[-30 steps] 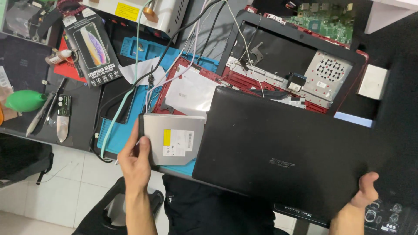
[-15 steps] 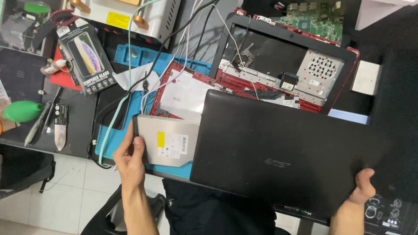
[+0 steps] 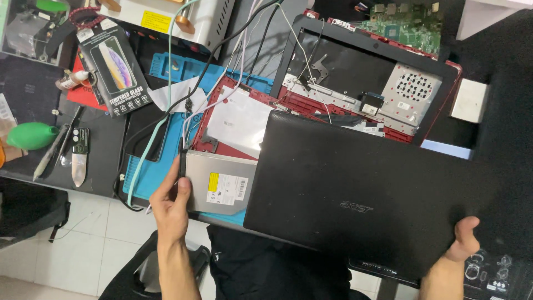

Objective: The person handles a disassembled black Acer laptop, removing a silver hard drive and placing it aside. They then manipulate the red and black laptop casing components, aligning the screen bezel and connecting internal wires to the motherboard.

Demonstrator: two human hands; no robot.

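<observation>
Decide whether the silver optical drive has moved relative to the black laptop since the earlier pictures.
Yes. The silver optical drive now sticks out further left from the black laptop, pulled by the left hand.

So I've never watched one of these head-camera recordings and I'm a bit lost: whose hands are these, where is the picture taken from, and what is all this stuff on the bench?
There is no machine here: a person works with bare hands, and the one camera sits on their head, looking down. So the arms that come in from the bottom edge are the person's own.

The left hand grips the outer edge of a flat silver disc drive that sticks out from the side of a closed black laptop. The right hand holds that laptop's near right corner.

Behind it lies an opened red laptop shell with loose wires, on a blue work mat. To the left lie a boxed phone screen protector, a green rubber blower and small hand tools.
</observation>
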